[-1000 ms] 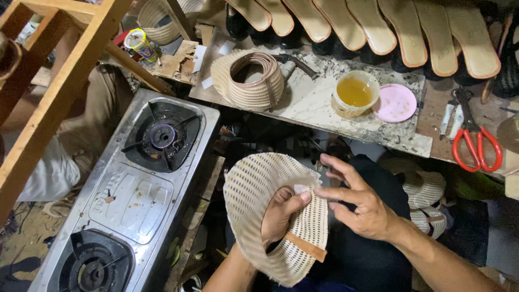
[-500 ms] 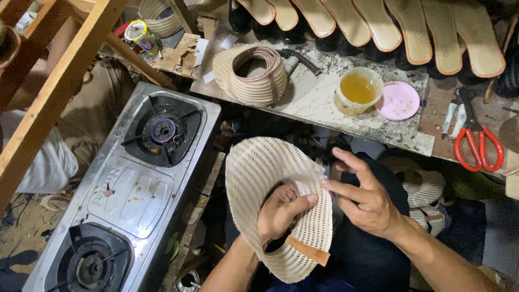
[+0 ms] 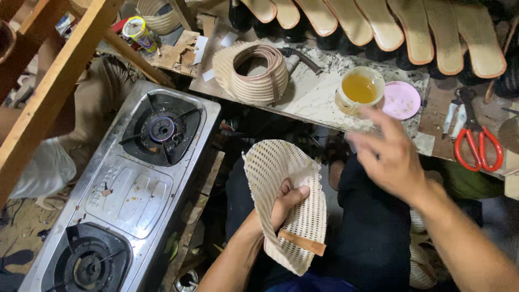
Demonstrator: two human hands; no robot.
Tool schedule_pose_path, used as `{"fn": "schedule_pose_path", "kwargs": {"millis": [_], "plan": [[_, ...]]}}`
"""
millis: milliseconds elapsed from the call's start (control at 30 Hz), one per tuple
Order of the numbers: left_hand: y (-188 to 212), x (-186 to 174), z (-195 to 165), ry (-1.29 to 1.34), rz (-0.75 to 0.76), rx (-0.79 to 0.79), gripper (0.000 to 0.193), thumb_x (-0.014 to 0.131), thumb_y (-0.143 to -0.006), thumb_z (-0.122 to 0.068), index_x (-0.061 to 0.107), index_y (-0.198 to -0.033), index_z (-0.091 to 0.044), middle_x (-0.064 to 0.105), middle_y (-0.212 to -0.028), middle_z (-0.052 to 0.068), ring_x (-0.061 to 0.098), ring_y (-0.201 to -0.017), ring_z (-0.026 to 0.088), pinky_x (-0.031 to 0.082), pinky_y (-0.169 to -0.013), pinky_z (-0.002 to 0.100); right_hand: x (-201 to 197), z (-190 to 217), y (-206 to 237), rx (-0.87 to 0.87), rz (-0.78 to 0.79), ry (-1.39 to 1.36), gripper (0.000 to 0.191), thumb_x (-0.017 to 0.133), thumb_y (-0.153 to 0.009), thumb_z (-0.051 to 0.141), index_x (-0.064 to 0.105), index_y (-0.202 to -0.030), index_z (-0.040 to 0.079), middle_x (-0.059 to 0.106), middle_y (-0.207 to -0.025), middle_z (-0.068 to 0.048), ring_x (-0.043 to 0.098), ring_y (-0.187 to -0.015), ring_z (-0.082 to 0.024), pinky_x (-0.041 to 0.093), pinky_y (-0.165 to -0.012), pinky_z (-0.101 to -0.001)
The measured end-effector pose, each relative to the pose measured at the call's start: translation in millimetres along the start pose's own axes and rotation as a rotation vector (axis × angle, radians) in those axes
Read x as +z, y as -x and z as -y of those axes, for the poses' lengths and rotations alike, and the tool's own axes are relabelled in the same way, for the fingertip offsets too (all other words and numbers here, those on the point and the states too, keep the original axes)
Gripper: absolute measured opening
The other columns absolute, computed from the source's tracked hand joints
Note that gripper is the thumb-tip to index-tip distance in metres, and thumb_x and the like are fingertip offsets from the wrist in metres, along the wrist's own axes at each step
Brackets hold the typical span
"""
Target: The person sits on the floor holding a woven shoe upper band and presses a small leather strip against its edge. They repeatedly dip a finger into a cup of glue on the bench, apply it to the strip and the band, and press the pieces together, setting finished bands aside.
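My left hand (image 3: 284,204) grips a cream woven mesh piece (image 3: 281,178), curved like a shoe upper, with a tan strip (image 3: 303,243) across its lower end. The thumb presses on its inner face. My right hand (image 3: 392,157) is lifted off the mesh, fingers spread and blurred, and holds nothing. It hovers between the mesh and a small cup of yellow liquid (image 3: 359,89) on the workbench (image 3: 308,103).
A two-burner steel gas stove (image 3: 135,189) stands at left. On the bench lie a coiled roll of cream strip (image 3: 254,73), a pink lid (image 3: 403,100), red-handled scissors (image 3: 478,140) and a row of tan shoe insoles (image 3: 411,27). A wooden frame (image 3: 59,81) crosses the upper left.
My right hand has left the mesh piece and risen toward the bench, fingers spread. The left hand has kept its grip and turned the mesh a little.
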State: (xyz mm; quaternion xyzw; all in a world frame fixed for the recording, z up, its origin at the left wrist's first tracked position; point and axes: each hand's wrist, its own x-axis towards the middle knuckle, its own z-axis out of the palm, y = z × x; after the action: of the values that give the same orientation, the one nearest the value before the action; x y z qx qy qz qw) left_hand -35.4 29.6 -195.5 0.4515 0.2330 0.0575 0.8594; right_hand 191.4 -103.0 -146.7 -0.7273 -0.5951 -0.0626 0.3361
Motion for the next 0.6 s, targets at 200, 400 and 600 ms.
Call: {"fn": "schedule_pose_path", "kwargs": {"millis": [200,400,600], "plan": [[3.3,2.0,-4.5,-0.203,-0.046,0.182,0.029,0.062,-0.097,-0.011,0.065,-0.122,0.003,0.069,-0.102,0.003,0.063,-0.091,0.011,0.054,-0.081,0.028,0.0,-40.7,-58.7,0.074,0.077,0.31,0.04,0.082,-0.078,0.025,0.076,-0.109,0.0,0.053,-0.15,-0.024,0.04,-0.142,-0.051,0.035,-0.112,-0.0585],[1.9,-11.3,-10.2,-0.214,-0.147,0.118,0.028,0.063,-0.099,-0.012,0.067,-0.119,0.007,0.068,-0.096,0.005,0.063,-0.086,0.014,0.054,-0.074,0.031,16.7,-13.6,-28.3,0.057,0.071,0.006,0.024,0.08,-0.081,0.023,0.075,-0.1,0.009,0.055,-0.148,-0.015,0.045,-0.148,-0.038,0.036,-0.125,-0.0513],[-7.3,-12.4,-5.5,-0.088,-0.057,0.153,0.027,0.061,-0.099,-0.011,0.066,-0.12,0.004,0.07,-0.102,0.006,0.066,-0.089,0.012,0.055,-0.077,0.028,43.2,41.4,38.6,-0.137,0.185,-0.394,0.045,0.068,-0.075,0.004,0.074,-0.119,0.005,0.04,-0.155,-0.026,0.034,-0.149,-0.041,0.03,-0.121,-0.051]]}}
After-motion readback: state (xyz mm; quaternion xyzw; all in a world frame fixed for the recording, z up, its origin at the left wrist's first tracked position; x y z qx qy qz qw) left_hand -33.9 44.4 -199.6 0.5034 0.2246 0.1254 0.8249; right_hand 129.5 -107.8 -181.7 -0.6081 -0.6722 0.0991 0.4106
